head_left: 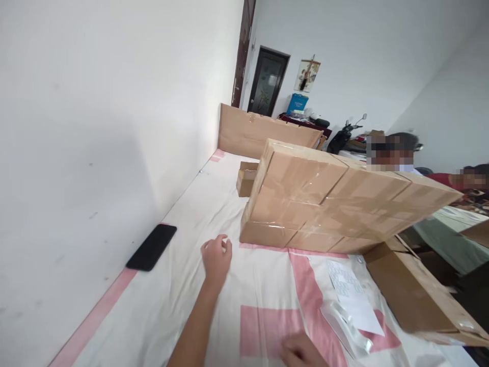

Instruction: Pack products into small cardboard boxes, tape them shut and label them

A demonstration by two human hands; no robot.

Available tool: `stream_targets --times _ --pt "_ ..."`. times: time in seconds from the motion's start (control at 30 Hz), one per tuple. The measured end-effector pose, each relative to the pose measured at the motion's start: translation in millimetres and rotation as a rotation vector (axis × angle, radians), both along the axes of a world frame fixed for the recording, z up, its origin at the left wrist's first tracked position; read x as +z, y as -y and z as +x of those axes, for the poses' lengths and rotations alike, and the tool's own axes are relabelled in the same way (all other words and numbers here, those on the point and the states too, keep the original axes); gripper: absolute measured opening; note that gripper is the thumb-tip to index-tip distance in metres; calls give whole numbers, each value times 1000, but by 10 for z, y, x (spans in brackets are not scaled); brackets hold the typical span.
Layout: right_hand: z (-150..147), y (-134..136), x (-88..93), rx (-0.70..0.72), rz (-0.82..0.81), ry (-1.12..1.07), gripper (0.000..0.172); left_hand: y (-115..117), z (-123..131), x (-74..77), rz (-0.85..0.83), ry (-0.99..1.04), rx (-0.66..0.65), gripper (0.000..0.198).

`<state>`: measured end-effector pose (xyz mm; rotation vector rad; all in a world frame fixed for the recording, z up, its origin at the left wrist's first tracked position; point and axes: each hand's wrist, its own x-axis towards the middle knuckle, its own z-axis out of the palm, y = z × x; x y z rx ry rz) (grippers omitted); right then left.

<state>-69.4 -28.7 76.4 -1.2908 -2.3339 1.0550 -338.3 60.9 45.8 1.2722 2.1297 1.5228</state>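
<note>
We have both hands over a white and pink cloth. Our left hand is released, its fingers loosely bent above the cloth. Our right hand, at six o'clock in the view, is curled, but blur and the bottom edge keep us from telling whether it grasps anything.

From our left hand, a black smartphone lies at nine o'clock, beside the white wall. At one o'clock we see a small open cardboard box, partly behind the upright block of taped cartons, which stands at two o'clock, near our left hand but apart from it. At three o'clock, well apart, an open carton lies on its side.

From our right hand, a translucent plastic strip lies at two o'clock, overlapping a printed sheet. Beyond the cartons, at three o'clock in the view, we make out two people; toward twelve stands a dark door.
</note>
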Motion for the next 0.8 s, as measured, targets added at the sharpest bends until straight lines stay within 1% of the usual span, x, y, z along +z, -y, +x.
stream_targets --times 0.03,0.07,0.1,0.13,0.17,0.2,0.23,0.27,0.3,0.33,0.4,0.5,0.57,0.63,0.67,0.7,0.73,0.77,0.8 --pt "-358 -231 -71 53 -16 -70 47 -168 -68 -44 16 47 -46 24" --pt "-770 -485 -138 61 -31 -193 54 -297 -157 -111 27 93 -79 23" --pt "-1218 -754 -202 98 -49 -338 56 -385 -260 -193 28 126 -84 24" --pt "-1679 -1025 -261 -51 -53 -525 54 -435 -368 -280 24 144 -58 27" --pt "-2124 -1286 -320 -266 -47 -703 51 -454 -474 -364 32 174 -5 32" --pt "-2529 -1524 -380 -338 -51 -758 48 -451 -568 -437 56 221 68 36" --pt "-2871 -1730 -444 -387 -61 -787 46 -438 -644 -497 92 284 148 39" --pt "-3139 -1898 -512 -440 -75 -811 44 -423 -697 -541 127 359 222 41" --pt "-3332 -2025 -580 -459 -93 -814 43 -414 -728 -571 153 431 280 40" --pt "-3456 -2112 -644 -464 -116 -815 43 -411 -738 -588 165 492 319 39" --pt "-3555 -2191 -731 -429 -172 -823 45 -419 -721 -590 131 535 336 37" --pt "-3559 -2216 -728 -380 -255 -869 46 -380 -713 -535 100 518 299 33" --pt "-3547 -2248 -690 -409 -307 -907 47 -281 -787 -479 180 443 341 27" --pt "-3516 -2299 -675 -442 -374 -958 47 -171 -936 -414 275 312 460 22" --pt "-3489 -2325 -680 -463 -393 -988 46 -145 -1029 -370 298 250 512 22" --pt "-3455 -2348 -690 -490 -385 -1010 45 -162 -1125 -313 310 198 527 25" --pt "-3419 -2367 -704 -533 -343 -1024 44 -237 -1215 -241 300 153 496 32" --pt "-3385 -2384 -718 -586 -273 -1027 43 -381 -1294 -154 299 118 404 43" --pt "-3357 -2397 -731 -638 -191 -1025 43 -601 -1356 -57 292 83 257 57"
